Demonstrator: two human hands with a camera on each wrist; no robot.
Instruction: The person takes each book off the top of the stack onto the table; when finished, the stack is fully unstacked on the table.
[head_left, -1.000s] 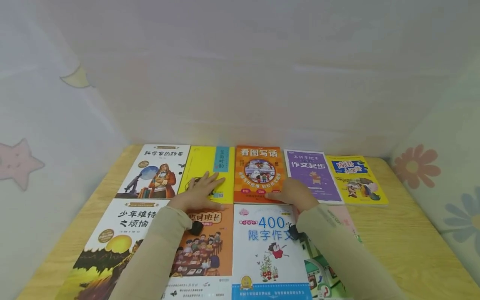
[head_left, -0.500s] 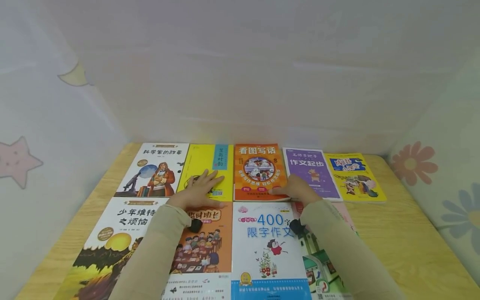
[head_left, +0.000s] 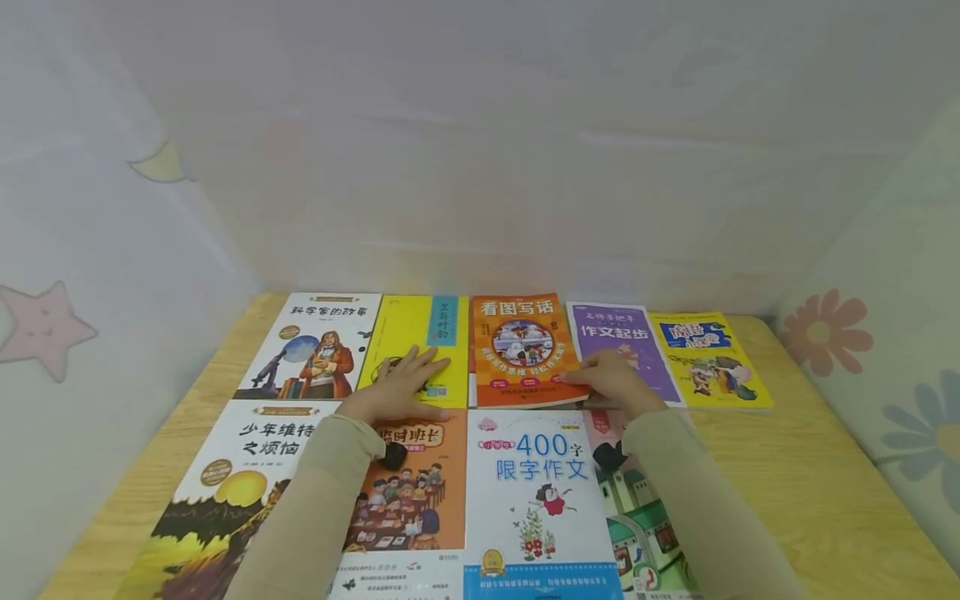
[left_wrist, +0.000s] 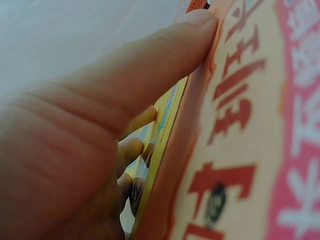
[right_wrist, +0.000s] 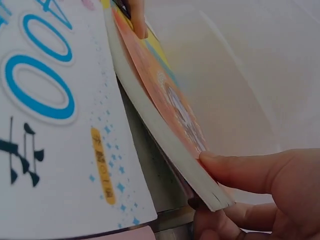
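With thumb on top and fingers underneath, my right hand pinches the lower right corner of an orange book. That corner is raised, and the page edges show in the right wrist view, where the thumb presses the cover. My left hand rests with spread fingers on a yellow book with a blue strip. Its thumb lies along the top edge of a brown classroom-scene book. Below the orange book lies a white book marked 400.
To the right lie a purple book and a small yellow book. Two white-topped books, one with a scientist and one with a sunset, lie left. A green-and-pink book is partly under my right sleeve. Walls surround the wooden table.
My right hand has taken hold of the orange book's lower right corner and raised it, turning the book slightly. My left hand stays in place on the yellow book.
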